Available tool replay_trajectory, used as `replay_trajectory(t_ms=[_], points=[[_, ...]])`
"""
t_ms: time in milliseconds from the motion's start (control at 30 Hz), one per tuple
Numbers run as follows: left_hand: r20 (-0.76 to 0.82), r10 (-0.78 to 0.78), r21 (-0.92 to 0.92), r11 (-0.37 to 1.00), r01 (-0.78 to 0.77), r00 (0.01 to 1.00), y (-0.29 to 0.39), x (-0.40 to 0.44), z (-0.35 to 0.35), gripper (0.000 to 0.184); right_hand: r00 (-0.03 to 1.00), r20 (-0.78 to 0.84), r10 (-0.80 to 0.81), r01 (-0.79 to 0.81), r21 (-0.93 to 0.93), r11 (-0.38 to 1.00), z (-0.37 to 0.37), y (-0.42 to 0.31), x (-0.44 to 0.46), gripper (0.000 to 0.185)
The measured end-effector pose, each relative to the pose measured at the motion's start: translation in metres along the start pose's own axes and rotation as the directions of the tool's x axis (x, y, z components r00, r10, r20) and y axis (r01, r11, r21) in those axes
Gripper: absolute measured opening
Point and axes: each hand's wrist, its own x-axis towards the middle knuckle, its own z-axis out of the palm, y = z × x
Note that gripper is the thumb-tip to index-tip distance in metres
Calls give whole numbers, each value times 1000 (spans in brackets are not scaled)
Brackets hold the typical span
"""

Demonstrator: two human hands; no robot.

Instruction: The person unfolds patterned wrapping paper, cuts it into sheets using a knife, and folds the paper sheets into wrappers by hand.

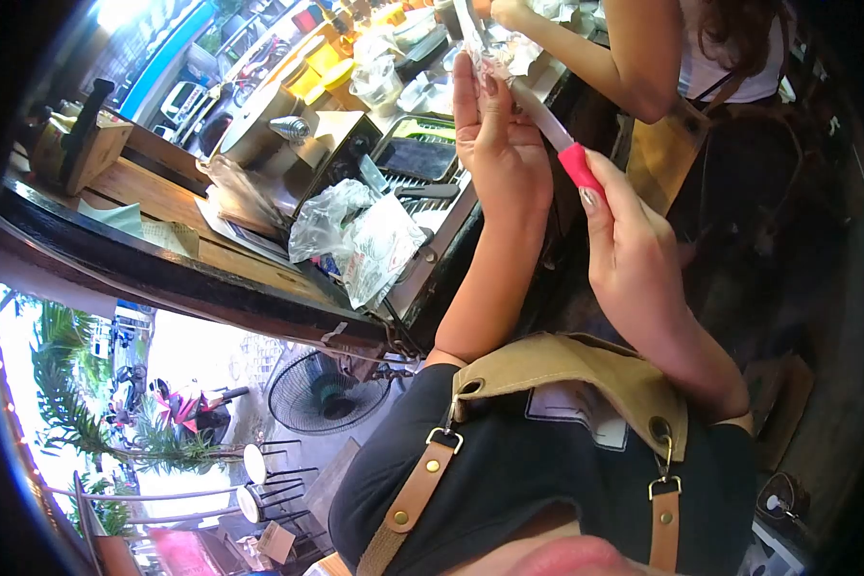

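Note:
My right hand [636, 226] is closed around the pink handle [578, 167] of a knife. Its pale blade [540, 117] slants up and left, across to my left hand [499, 144]. That hand is raised with the palm showing, and its thumb and fingers are closed at the tips. At the fingertips is a whitish, ragged piece [478, 63] whose kind I cannot make out, partly hidden by the fingers. The blade's far end lies near this piece; whether it touches is unclear.
Another person's arm [634, 58] reaches in at the top right. The counter holds crumpled plastic bags [360, 240], a dark tray [418, 158], a large metal pot [257, 120] and yellow containers [326, 72]. A wooden knife box [91, 144] stands at left. A black fan [324, 392] is below.

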Motion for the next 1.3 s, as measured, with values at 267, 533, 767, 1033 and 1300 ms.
replay_trajectory(t_ms=[267,533,767,1033,1300], points=[[14,-26,-71,997,27,1000,-1,2,4,44,993,-63,-101,96,-85,992,6,0,3,28],[81,-10,3,1000,10,997,-4,5,-4,49,990,-140,-27,9,-130,991,-9,-9,-1,28],[129,-56,-89,994,68,990,8,5,-11,47,998,-25,57,-58,-34,998,-32,-12,-12,28],[305,-113,-54,989,136,946,6,5,-14,51,994,44,95,-96,16,995,-44,-24,-20,27],[351,-105,-95,985,147,930,12,3,-18,55,970,-40,242,-242,7,970,-50,-22,-26,34]])
